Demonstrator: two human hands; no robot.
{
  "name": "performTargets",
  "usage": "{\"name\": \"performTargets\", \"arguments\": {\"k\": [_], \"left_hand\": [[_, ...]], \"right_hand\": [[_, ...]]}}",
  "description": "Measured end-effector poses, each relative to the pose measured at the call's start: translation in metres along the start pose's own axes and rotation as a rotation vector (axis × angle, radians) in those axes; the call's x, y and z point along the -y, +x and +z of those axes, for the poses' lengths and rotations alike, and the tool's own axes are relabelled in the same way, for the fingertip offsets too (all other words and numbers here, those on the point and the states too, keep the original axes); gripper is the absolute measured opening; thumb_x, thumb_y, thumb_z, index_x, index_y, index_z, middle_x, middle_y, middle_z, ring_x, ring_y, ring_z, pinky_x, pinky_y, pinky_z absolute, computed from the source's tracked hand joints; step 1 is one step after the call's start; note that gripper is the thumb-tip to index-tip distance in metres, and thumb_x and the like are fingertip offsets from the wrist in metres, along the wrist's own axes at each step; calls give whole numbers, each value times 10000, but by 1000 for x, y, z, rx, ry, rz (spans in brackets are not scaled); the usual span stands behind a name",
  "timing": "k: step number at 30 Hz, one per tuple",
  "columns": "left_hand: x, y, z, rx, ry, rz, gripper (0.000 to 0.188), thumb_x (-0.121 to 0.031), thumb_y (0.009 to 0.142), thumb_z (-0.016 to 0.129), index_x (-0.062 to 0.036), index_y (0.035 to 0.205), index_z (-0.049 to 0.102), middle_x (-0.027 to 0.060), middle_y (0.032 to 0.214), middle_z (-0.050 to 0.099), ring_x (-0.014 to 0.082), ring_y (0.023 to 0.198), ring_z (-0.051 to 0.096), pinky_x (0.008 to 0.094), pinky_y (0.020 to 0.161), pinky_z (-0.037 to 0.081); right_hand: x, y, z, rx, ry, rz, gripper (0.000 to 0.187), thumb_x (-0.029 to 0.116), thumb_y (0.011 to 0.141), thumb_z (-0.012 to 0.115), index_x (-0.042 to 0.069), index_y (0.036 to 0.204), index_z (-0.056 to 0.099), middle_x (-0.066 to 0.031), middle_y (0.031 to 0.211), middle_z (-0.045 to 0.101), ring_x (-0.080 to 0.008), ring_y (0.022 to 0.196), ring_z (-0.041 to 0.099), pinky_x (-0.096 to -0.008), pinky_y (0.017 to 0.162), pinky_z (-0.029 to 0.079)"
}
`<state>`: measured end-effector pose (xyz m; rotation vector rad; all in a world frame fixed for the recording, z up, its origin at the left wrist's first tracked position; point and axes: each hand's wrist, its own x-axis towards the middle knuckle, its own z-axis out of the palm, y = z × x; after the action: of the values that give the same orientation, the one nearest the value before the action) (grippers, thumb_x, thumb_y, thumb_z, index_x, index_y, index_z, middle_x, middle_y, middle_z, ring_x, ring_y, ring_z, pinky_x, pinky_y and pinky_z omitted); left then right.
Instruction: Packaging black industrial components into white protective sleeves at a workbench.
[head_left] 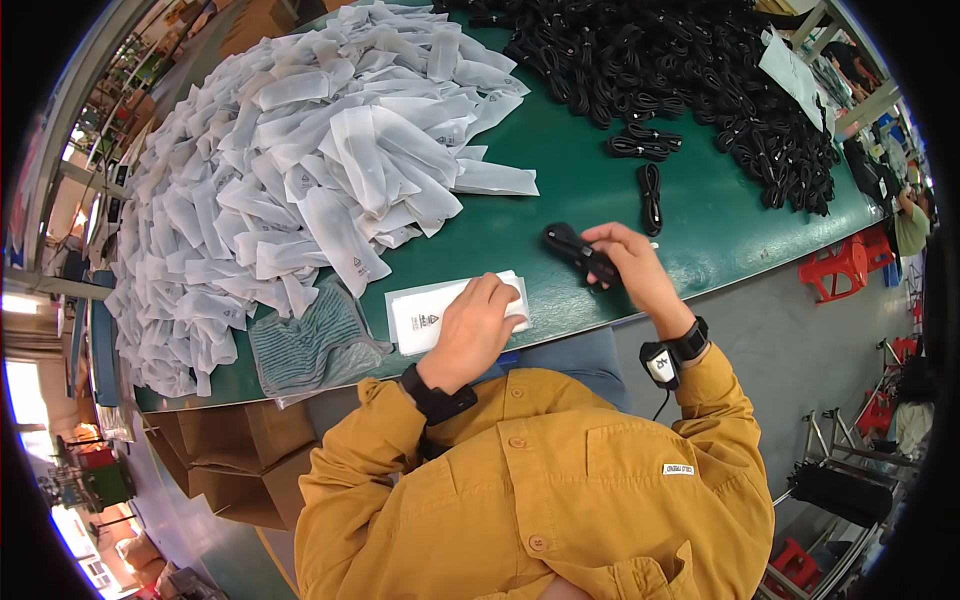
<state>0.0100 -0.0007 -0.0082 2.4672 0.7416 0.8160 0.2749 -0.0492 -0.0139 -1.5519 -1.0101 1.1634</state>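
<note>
My right hand [640, 265] is closed round a bundled black cable [566, 240], held over the green table near its front edge. My left hand [474, 325] rests on a stack of flat white plastic bags [420, 318] in front of me. Its thumb is spread from the fingers, which lie over the right part of the stack; no grip on a bag can be seen. A single coiled cable [650, 198] lies on the table beyond my right hand, with a few more bundles [645, 143] farther back.
A large heap of filled white bags [300, 160] covers the table's left side. Many black cable bundles [690, 60] are piled at the far right. A striped grey-green cloth [312, 340] lies left of the stack. Cardboard boxes [235, 450] stand below the edge; red stools [838, 270] are at the right.
</note>
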Motion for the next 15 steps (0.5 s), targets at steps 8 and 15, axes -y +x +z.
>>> {"name": "performTargets", "arguments": {"k": [8,15], "left_hand": [[7,-5,5,31,-206,-249,69,-22,858,676,-5,894,620,80,837,613,201,728,603,293,680,489],[9,-4,-2,43,-531,-502,53,10,876,652,8,887,600,65,809,606,141,717,573,272,680,479]], "right_hand": [[18,-40,32,72,-50,-261,219,50,922,636,-7,1134,634,-50,909,668,-124,724,612,-244,609,493],[26,-53,38,-18,-667,-832,285,60,808,761,31,1080,681,-81,868,633,-231,710,607,-310,608,487]]}}
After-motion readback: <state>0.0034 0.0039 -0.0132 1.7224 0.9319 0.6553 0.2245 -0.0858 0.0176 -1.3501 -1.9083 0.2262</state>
